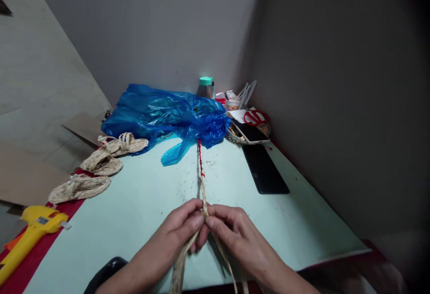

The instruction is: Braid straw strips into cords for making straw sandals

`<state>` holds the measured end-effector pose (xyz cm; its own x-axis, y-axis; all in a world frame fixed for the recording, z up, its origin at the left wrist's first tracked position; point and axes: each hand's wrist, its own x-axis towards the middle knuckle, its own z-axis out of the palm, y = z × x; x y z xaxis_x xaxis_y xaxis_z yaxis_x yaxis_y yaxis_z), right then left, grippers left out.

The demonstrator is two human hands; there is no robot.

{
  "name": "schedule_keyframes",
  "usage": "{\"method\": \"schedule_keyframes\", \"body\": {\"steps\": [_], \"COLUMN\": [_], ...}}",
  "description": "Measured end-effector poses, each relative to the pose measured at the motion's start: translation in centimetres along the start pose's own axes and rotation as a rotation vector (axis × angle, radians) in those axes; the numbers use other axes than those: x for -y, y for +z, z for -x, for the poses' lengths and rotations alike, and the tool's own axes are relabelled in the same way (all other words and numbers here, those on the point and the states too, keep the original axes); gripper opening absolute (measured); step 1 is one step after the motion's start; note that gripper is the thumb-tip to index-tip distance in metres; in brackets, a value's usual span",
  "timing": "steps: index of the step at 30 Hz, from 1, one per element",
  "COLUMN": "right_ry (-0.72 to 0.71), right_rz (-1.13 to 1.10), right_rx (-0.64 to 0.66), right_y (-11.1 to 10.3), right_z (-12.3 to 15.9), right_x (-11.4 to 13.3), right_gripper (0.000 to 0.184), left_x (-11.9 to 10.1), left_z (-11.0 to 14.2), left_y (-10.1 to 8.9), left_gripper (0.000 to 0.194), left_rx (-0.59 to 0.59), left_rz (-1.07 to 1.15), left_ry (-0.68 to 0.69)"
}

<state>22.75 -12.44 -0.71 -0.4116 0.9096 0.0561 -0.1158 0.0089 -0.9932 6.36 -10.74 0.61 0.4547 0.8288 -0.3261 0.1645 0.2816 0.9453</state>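
Observation:
A pale strip of dried plant fibre (204,193) runs towards me over the table, tied at its far end to a twisted red cord (200,157). The cord's other end goes under a blue plastic bag. My left hand (186,222) pinches the fibre strands from the left, thumb and fingers closed. My right hand (231,229) pinches them from the right, its fingertips touching the left ones. Below the hands the loose strands (179,269) spread apart and hang over the table's near edge.
Small woven sandals (80,188) line the left edge near a yellow glue gun (38,226). The blue plastic bag (157,112) lies at the back before a bottle (206,88). On the right are a black phone (265,169), another phone (250,132) on a basket, and red-handled scissors (255,117).

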Motion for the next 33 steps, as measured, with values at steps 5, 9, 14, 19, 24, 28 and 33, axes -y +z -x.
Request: {"method": "schedule_keyframes", "body": {"steps": [5,9,14,19,24,28,33], "right_ry": [0.003,0.021,0.046,0.095,0.133,0.071,-0.223], "right_rz": [0.068,0.241,0.515,0.691,0.855,1.124,1.475], "right_rx": [-0.017,-0.004,-0.029,-0.021,-0.022,-0.038,-0.125], "right_y": [-0.2,-0.3,-0.1,0.4,0.6,0.5,0.7], "right_z": [0.4,0.9,1.5,1.5,1.4,1.6,2.5], "right_x": [-0.4,-0.3,0.0,0.1,-0.1,-0.6,-0.7], "right_gripper": [0.029,0.026,0.02,0.018,0.014,0.006,0.009], "left_x": [0.9,1.1,0.3,0.7,1.4,1.0,0.6], "left_z": [-0.5,-0.6,-0.7,-0.7,-0.7,-0.7,-0.7], "left_y": [0.9,0.8,0.9,1.5,1.4,1.6,1.8], "left_gripper": [0.028,0.029,0.019,0.018,0.017,0.01,0.009], "left_rx": [0.053,0.075,-0.048,-0.055,-0.136,-0.149,-0.184], "left_rz": [0.086,0.06,-0.104,0.011,-0.026,-0.056,-0.047], "left_ry": [-0.051,-0.011,0.098,0.048,0.017,-0.011,-0.019]}}
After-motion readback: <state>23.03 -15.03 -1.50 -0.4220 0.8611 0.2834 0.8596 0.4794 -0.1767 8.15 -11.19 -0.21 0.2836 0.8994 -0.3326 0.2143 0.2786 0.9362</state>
